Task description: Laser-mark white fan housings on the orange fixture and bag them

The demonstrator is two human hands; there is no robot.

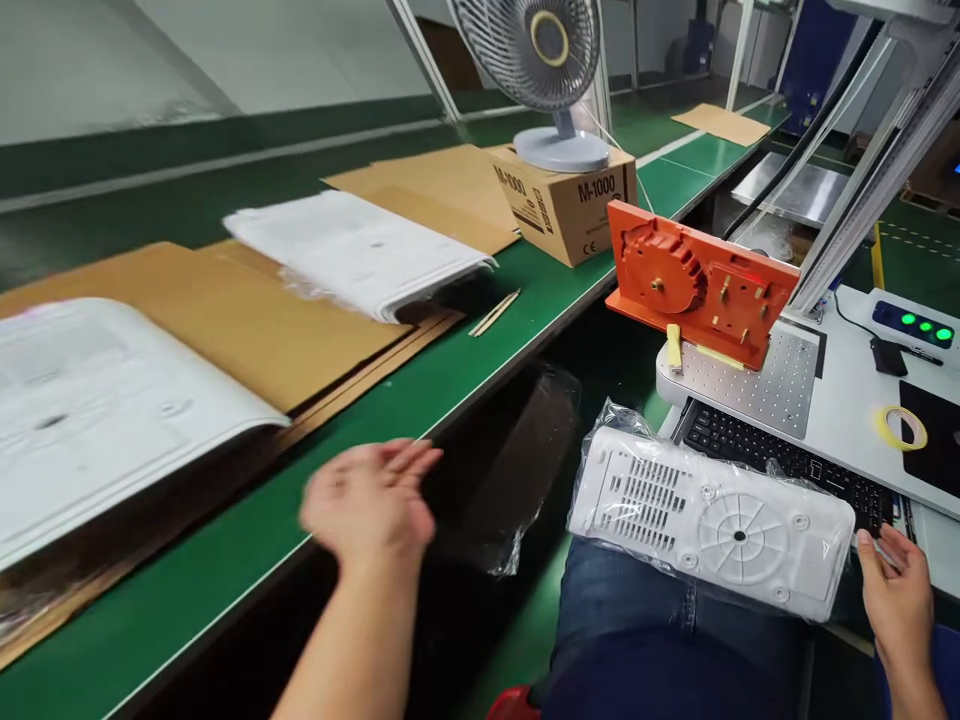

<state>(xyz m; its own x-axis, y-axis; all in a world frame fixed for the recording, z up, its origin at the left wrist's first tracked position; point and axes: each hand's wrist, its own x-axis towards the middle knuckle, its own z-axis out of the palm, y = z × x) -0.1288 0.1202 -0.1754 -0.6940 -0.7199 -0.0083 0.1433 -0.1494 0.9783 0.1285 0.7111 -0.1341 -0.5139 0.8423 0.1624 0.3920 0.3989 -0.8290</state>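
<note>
Head view: one white vented panel, wrapped in a clear bag, lies across the person's lap, its far edge leaning on the black keyboard. Right hand touches the panel's right end, fingers curled at the bag's edge; whether it truly pinches the bag, cannot tell. Left hand hangs flat and spread above the green desk, holding nothing, blurred.

Risks, as judged:
- Panel is steadied at one end only and the bag looks slick; it could slide off the lap toward the floor.
- Loose clear bag drapes off the desk edge, just beside the left hand; a brush of the hand could pull it down.
- Panel's far edge might press keys on the keyboard.

Counts:
- bagged panel on lap: 1
- orange fixture on a perforated plate: 1
- stacks of white sheets on cardboard: 2, near and far
- fan: 1, standing on 1 carton marked M-1000
- thin sticks: 2, so far as visible
- yellow tape roll: 1
- green lamps: 3
</note>
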